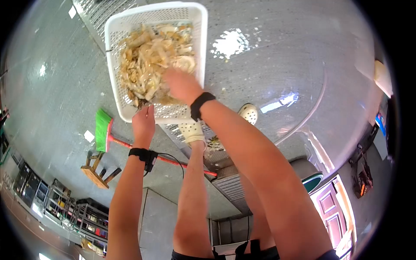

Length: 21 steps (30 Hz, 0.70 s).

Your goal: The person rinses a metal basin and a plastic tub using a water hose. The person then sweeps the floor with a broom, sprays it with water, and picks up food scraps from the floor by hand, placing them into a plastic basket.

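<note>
A white perforated plastic basket (pixel 200 43) holds a heap of wet, pale brown and cream pieces (pixel 149 56). My left hand (pixel 143 122) is at the basket's near rim, its fingers closed at the edge; what they grip, apart from perhaps the rim, is hard to make out. Over the right part of the heap is my right hand (pixel 182 85), blurred, with its fingertips down among the pieces. Whether those fingers hold anything is hidden. Black bands circle both wrists.
A green broom (pixel 103 130) with a red handle lies left of my legs, beside a small wooden stool (pixel 95 172). Pale clogs (pixel 248 113) are on my feet near a metal floor grate (pixel 232 186). A hose (pixel 310 115) curves across the wet floor at right.
</note>
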{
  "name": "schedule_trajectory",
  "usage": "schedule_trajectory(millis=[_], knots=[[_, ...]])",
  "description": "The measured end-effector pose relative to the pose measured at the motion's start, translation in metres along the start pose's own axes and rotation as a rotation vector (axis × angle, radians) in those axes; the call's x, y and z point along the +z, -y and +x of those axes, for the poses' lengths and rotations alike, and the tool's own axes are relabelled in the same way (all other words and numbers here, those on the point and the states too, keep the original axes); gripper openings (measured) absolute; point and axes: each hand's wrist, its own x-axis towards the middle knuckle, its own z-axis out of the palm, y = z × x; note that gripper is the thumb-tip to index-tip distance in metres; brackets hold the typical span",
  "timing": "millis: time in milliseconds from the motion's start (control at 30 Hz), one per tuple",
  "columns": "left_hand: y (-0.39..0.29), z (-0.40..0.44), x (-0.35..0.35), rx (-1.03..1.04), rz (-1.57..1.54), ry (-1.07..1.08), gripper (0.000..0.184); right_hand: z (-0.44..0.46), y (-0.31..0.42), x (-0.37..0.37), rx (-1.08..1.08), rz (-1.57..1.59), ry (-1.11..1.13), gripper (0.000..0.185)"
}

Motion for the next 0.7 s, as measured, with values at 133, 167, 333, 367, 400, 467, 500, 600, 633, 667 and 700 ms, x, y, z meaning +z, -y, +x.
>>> schedule_trajectory(millis=[133,167,333,367,400,467,500,600,633,667,700], knots=[[-0.010,-0.004,0.026,0.253,0.056,-0.213,0.033,-0.021,0.010,-0.013,-0.312,-0.119,-0.266,0.021],[-0.017,-0.004,0.028,0.235,0.029,-0.156,0.038,-0.028,0.006,-0.009,-0.164,-0.171,0.064,0.019],[-0.080,-0.007,0.030,0.427,0.107,-0.194,0.028,-0.067,-0.014,-0.040,0.212,0.105,-0.154,0.014],[-0.101,-0.010,0.028,0.436,0.110,-0.191,0.026,-0.072,-0.027,-0.047,0.324,0.142,-0.296,0.013],[-0.123,-0.008,0.032,0.460,0.111,-0.178,0.023,-0.079,-0.045,-0.054,0.449,0.174,-0.447,0.013],[-0.152,0.003,0.053,0.740,0.103,-0.177,0.015,-0.093,-0.096,-0.057,0.647,0.172,-0.586,0.013],[-0.170,0.005,0.060,0.819,0.128,-0.085,0.015,-0.108,-0.118,-0.063,0.658,0.149,-0.595,0.013],[-0.211,0.026,0.107,0.885,0.254,0.038,0.015,-0.166,-0.190,-0.074,0.686,0.180,-0.529,0.014],[-0.226,0.039,0.125,0.942,0.256,-0.029,0.016,-0.191,-0.199,-0.082,0.711,0.205,-0.499,0.014],[-0.237,0.057,0.143,0.987,0.376,-0.135,0.018,-0.212,-0.212,-0.090,0.725,0.224,-0.476,0.015],[-0.242,0.077,0.160,1.023,0.497,-0.242,0.019,-0.232,-0.228,-0.090,0.765,0.218,-0.472,0.015]])
